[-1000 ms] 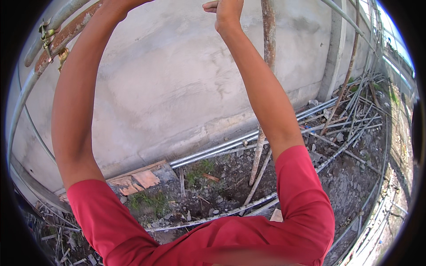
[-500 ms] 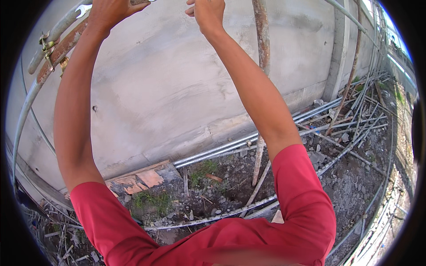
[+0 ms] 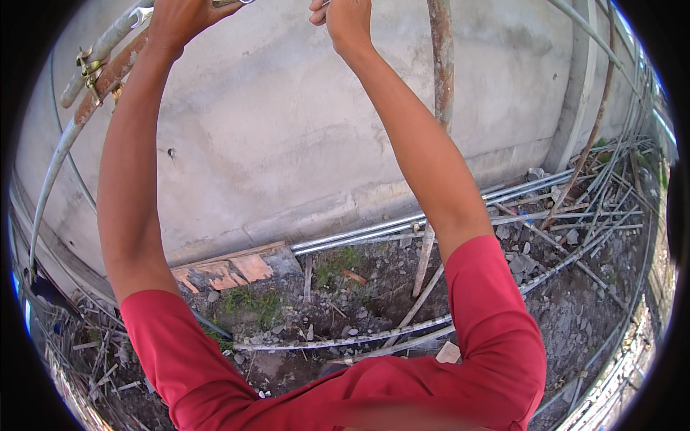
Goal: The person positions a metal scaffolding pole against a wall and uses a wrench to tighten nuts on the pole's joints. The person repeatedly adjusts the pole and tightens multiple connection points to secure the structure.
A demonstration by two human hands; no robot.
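Note:
At the top edge, my left hand (image 3: 183, 18) is raised beside the rusty scaffold pipes, its fingers partly cut off by the frame. The open jaw of a wrench (image 3: 141, 15) sticks out on the left side of this hand, and a shiny metal ring shows by the thumb tip. My right hand (image 3: 348, 20), also raised, has its fingers curled in front of the wall. A sliver of thin metal shows at those fingers; what it belongs to is out of frame. Scaffold clamps (image 3: 92, 70) join the grey pipe (image 3: 108, 43) and the rusty pipe (image 3: 90, 104) left of my left forearm.
A grey plastered wall (image 3: 287, 144) stands before me. A rusty upright pole (image 3: 441, 65) rises right of my right hand. Below lie shiny metal pipes (image 3: 359, 237), a worn wooden board (image 3: 237, 269), rubble, and a tangle of poles (image 3: 596, 194) to the right.
The view has shifted slightly, so the wall, pipes and pole sit a little farther right. Both hands stay raised in nearly the same pose; a thin metal sliver now shows at my right fingers.

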